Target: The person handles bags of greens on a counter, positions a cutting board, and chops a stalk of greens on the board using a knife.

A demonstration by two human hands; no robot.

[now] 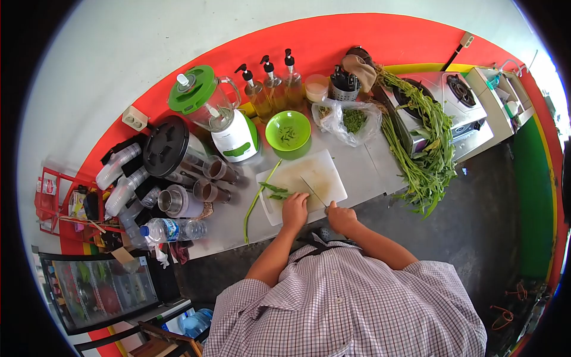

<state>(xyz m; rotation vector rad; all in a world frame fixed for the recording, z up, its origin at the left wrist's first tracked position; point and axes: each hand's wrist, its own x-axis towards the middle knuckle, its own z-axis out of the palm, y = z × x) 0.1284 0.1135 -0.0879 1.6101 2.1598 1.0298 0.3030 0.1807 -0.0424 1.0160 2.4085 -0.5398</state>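
Observation:
On the white cutting board (330,169), my left hand (295,209) presses down on green leaves (275,191) with its fingers together. My right hand (341,218) is wrapped round the handle of a knife (313,191), whose blade points up and left across the board, just right of my left fingers. A long green stem (254,205) lies over the board's left edge and reaches down onto the table. Behind the board stands a green bowl (300,145) with small cut green pieces inside.
A white and green blender (235,138) and pump bottles (275,90) stand behind. A plastic bag of greens (354,121) lies right of the bowl. Leafy stalks (437,137) drape over the stove (437,89) and table edge. Cups (209,191) and a water bottle (178,229) are at left.

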